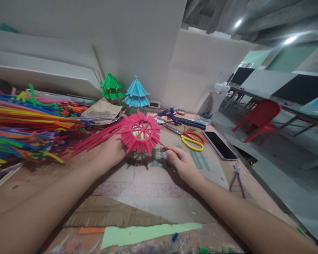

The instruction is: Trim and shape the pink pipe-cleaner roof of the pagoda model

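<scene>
Above the middle of the table is a pink wheel of fuzzy pipe cleaners [127, 139], with a fringed rim, crossing spokes and an open centre. My left hand [116, 151] grips it at its left edge; the wheel hides most of those fingers. To the right, my right hand [184, 165] is closed in a pinch on a thin dark stick [163, 146]. The stick's tip reaches the wheel's lower right fringe; whether it touches is hard to tell. Loose pink pipe cleaners [95, 138] lie beside my left hand.
Bundles of coloured pipe cleaners [29, 116] fill the left. Green [112, 86] and blue [136, 91] model pavilions stand behind. A glue gun [169, 114], scissors [192, 141], phone [219, 145], plastic bottle [212, 102] and small pliers-like purple piece [237, 178] lie right. Green paper [143, 234] lies in front.
</scene>
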### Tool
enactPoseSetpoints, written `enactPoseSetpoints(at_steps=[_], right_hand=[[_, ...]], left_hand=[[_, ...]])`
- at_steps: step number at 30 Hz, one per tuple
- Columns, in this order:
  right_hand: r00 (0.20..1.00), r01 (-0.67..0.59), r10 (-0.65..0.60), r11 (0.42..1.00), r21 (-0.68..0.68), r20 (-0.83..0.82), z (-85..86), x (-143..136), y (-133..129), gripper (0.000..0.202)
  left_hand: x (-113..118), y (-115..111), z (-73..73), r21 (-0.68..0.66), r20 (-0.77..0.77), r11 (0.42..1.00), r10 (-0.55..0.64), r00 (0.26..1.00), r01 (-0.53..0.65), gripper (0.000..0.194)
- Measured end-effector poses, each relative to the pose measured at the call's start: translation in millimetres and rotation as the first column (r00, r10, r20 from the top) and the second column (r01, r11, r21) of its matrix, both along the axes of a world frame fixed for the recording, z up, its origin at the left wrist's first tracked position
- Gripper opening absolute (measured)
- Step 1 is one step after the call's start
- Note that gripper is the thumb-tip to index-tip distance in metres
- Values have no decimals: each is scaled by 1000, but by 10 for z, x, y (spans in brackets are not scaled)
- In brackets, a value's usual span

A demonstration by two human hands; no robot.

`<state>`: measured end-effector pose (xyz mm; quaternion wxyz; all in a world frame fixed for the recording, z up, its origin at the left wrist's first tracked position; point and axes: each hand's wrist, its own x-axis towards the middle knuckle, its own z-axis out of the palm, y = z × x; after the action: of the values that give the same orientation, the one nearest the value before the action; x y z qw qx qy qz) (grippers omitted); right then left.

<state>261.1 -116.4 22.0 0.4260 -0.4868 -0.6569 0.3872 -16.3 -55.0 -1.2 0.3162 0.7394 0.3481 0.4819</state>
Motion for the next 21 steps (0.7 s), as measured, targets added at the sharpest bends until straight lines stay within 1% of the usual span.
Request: enactPoseSetpoints(at_steps=[4, 6, 9, 15, 18, 21], right_hand=[[1000, 0, 0, 1000, -9, 4, 7, -7, -2, 47], [1000, -2, 2, 1000, -12, 0, 12, -9, -3, 46], [1000, 4, -4, 1000, -10, -3, 14, -9, -2, 46], [1000, 21, -21, 1000, -3, -13, -8, -8, 19, 43], [998, 18, -18, 1000, -9, -59, -17, -8, 37, 42], [990, -9, 4, 999, -31, -139, -15, -13, 47, 46]], left_hand=[[4, -6, 22, 93, -125, 993, 85, 988, -74, 18], [8, -26, 52, 101, -158, 991, 104, 982, -88, 17], [10, -42, 65, 98, -177, 992, 100, 979, -84, 18], [1, -32, 17, 134, -187, 987, 112, 976, -88, 22], [6, -47, 39, 132, -178, 988, 107, 978, -84, 26], [-1, -35, 36, 149, -198, 985, 111, 974, -82, 26]])
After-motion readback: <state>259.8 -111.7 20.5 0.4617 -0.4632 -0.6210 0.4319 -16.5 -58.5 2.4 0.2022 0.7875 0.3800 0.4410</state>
